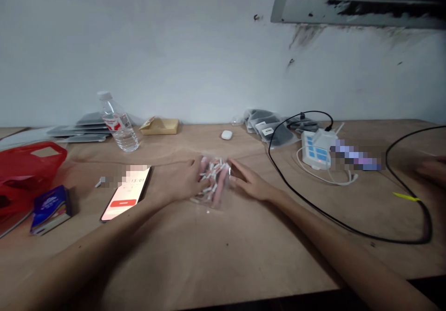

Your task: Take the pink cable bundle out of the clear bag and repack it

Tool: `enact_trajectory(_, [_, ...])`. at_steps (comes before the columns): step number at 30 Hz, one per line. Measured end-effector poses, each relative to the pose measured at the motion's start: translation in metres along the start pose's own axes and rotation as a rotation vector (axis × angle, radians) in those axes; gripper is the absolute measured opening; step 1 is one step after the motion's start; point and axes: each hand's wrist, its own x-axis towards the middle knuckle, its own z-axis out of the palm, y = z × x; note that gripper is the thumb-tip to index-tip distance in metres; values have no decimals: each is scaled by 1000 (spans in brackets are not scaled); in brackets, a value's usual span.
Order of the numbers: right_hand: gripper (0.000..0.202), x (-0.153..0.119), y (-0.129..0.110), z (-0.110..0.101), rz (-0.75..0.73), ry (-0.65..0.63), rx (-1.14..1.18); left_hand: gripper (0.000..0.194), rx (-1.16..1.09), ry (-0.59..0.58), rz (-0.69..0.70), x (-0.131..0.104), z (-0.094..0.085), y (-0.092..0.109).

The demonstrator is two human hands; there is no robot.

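While the brown table (198, 260) spreads beneath both my hands, my left forearm (104, 234) and right forearm (327, 239) slant forward from the near corners of my view and converge in a V, wrists almost straight. Well out to the left of my left hand (184, 181) slumps a red bag (24, 176). A black cable (298, 197) loops around to the right of my right hand (256, 185), and far beyond that side another person's hand (434, 171) shows as a blur.

My left hand curls about the left side of a clear bag (211, 192), thumb over its front, and has hold of it. My right hand is half open, thumb and forefinger parted at the bag's right edge; blur keeps me from telling whether the fingertips grip it. So the bag sits right between my two hands, above the table.

A lit phone (127, 192) lies to the left of my left hand, beside that forearm. Farther off past the same hand stand a water bottle (120, 127) and, nearer its line, a tan box (162, 126). A white power strip (315, 150) lies beyond and right of my right hand. Ahead, between both hands, rests a white case (226, 135). Smallest are the white pieces (209, 189) inside the clear bag.
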Motion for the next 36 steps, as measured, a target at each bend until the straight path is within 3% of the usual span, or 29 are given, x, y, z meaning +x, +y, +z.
enact_trajectory(4, [73,0,8,-2,60,43,-41,52,-252,-5,111,-5,15,6])
enact_trajectory(8, [68,1,19,-6,146,124,-65,65,-317,99,79,3,37,-6])
enact_trajectory(12, [71,-2,20,-14,60,17,-66,68,-319,125,-9,9,49,-17])
enact_trajectory(16, [77,-5,14,-18,-26,-75,-92,58,-157,129,37,7,49,-17])
enact_trajectory(22, [69,-2,11,-10,-38,3,-201,61,-95,154,93,7,53,-20])
enact_trajectory(26, [64,-2,18,-10,-45,-37,-233,58,-68,142,116,7,50,-22])
enact_trajectory(31, [80,-7,21,-21,-45,-142,-215,63,-32,71,217,4,43,-27])
enact_trajectory(36, [90,-7,13,-23,31,-158,-238,65,-12,104,225,5,50,-34])
